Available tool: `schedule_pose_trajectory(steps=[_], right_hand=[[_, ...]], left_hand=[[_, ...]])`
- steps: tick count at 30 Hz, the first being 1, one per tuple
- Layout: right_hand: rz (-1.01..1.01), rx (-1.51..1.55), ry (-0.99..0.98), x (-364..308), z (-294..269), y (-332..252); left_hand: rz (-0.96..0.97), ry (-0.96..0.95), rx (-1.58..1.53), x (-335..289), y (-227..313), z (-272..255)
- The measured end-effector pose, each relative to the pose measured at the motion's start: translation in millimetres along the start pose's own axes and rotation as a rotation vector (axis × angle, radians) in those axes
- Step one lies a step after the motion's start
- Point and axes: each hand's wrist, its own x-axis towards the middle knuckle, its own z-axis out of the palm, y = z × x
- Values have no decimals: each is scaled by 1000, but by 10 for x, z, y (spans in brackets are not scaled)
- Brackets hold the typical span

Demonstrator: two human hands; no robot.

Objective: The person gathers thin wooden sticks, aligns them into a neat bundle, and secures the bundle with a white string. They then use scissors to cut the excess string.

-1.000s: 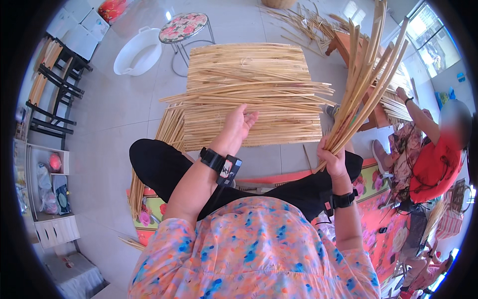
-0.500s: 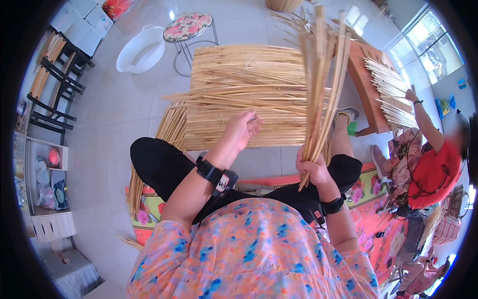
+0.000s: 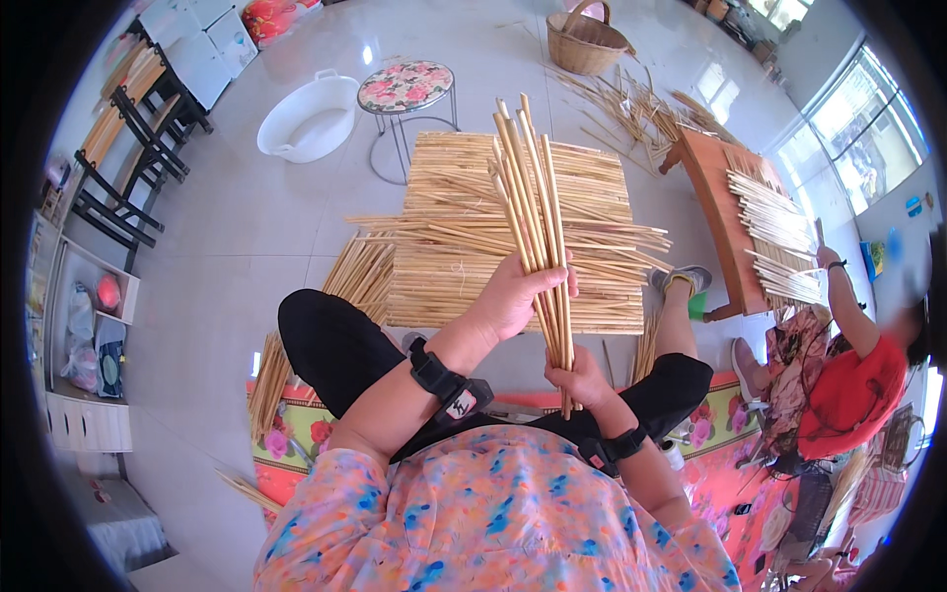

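Note:
A bundle of thin, straw-coloured reed stalks (image 3: 534,202) stands nearly upright before me, its tops fanned a little apart. My right hand (image 3: 583,379) grips it near the lower ends. Higher up, my left hand (image 3: 518,292) is wrapped round the same stalks, thumb across the front. Behind the bundle lies a flat mat of stalks (image 3: 424,301) laid side by side. More loose stalks (image 3: 612,235) lie crosswise on that mat, some jutting past its left and right edges.
Further stalks (image 3: 360,271) lean at the mat's left. A wooden bench (image 3: 712,222) at right bears pale stalks, where a co-worker in a red top (image 3: 853,395) reaches in. Beyond stand a flowered stool (image 3: 406,87), a white tub (image 3: 311,120) and a wicker basket (image 3: 582,44).
The bundle has moved left, in front of the mat. My left hand, earlier empty over the mat, has closed round the stalks. My right hand has shifted slightly left and down, still gripping.

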Motion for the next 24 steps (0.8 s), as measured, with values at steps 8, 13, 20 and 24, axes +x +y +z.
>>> schedule_pose_trajectory(steps=[8, 13, 20, 24], right_hand=[[-175, -424, 466, -16, 279, -183], [-119, -414, 243, -64, 168, -191], [-87, 70, -84, -132, 55, -28], [-98, 191, -223, -153, 28, -42]], left_hand=[[101, 127, 36, -8, -111, -63], [88, 51, 101, -53, -89, -66], [152, -53, 167, -62, 450, -96], [245, -85, 1, 16, 733, -226]])
